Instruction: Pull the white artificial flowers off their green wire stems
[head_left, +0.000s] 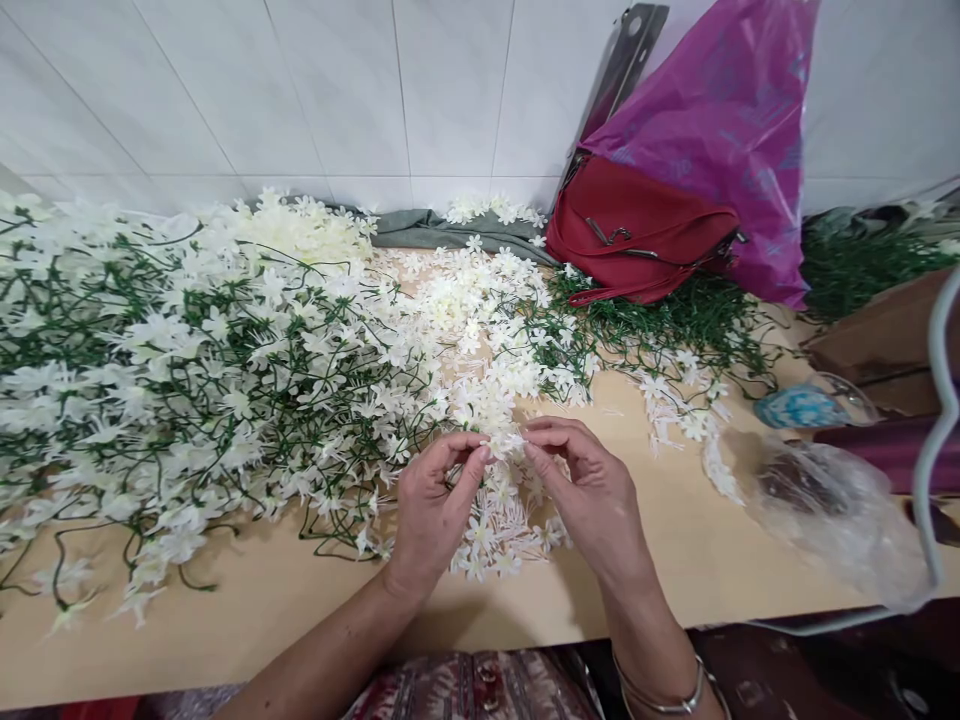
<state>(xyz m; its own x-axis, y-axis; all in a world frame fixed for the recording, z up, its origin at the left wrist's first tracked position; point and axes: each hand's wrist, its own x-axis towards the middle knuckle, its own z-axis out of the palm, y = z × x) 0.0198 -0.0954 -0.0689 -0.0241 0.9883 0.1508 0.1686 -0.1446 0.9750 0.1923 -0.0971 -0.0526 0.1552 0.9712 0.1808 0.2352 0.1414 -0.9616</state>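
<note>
In the head view, my left hand (439, 500) is closed in a pinch, thumb against forefinger. My right hand (589, 490) pinches too, its fingertips gripping a small white artificial flower (508, 443) held between the two hands. What lies in the left fingertips is too small to make out. Loose white flower heads (480, 545) and thin white stamen pieces are scattered on the table (300, 635) just below my hands. A big heap of white artificial flowers on green stems (225, 380) spreads to the left. More white petals (487, 300) lie beyond my hands.
A red handbag (637, 225) and a purple plastic bag (720, 130) stand against the tiled wall (450, 90). Green stems (690, 320) lie in front of them. To the right are a clear plastic bag (840, 520), a blue-white item (802, 405) and a curved pale tube (930, 470).
</note>
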